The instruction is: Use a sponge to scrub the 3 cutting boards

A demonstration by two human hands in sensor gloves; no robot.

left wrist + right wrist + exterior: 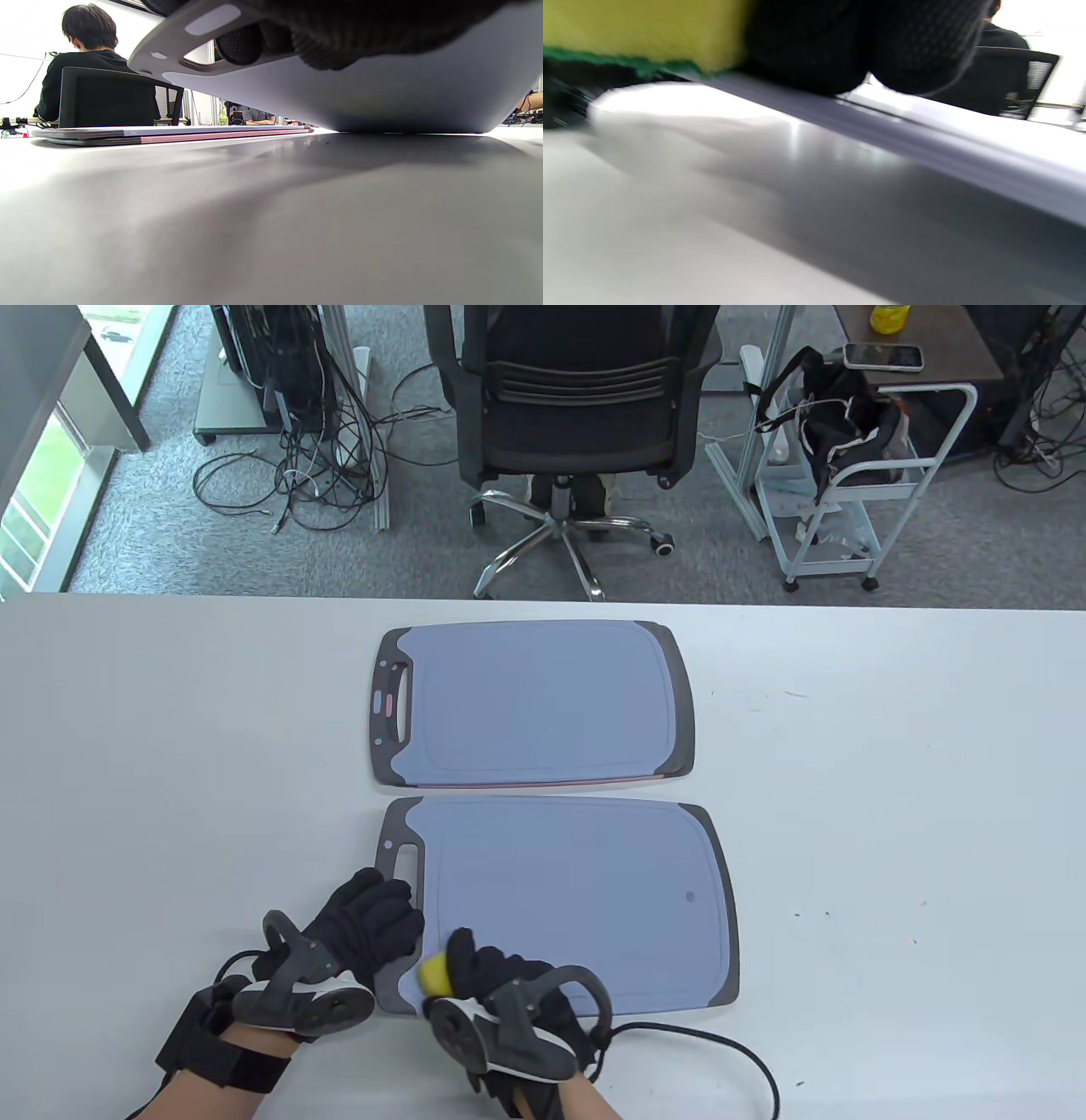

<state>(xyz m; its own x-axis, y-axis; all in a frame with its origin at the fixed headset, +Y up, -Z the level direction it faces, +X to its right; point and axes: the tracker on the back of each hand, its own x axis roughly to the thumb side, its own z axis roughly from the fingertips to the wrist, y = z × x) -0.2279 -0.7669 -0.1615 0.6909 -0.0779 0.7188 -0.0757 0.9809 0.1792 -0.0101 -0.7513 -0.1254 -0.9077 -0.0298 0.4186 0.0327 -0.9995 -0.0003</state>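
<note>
At the near board's (577, 899) handle end, left hand (373, 920) grips and tilts it while right hand (488, 971) clutches the sponge (435, 975); advise firm, overlapping strokes away from that handle.

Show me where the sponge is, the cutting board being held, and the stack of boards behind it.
sponge (434, 975), table view, on its yellow side beside the right hand's fingers.
near cutting board (585, 899), table view, on its bare blue face.
far stack of boards (534, 704), table view, on the top board's blue face.
</note>
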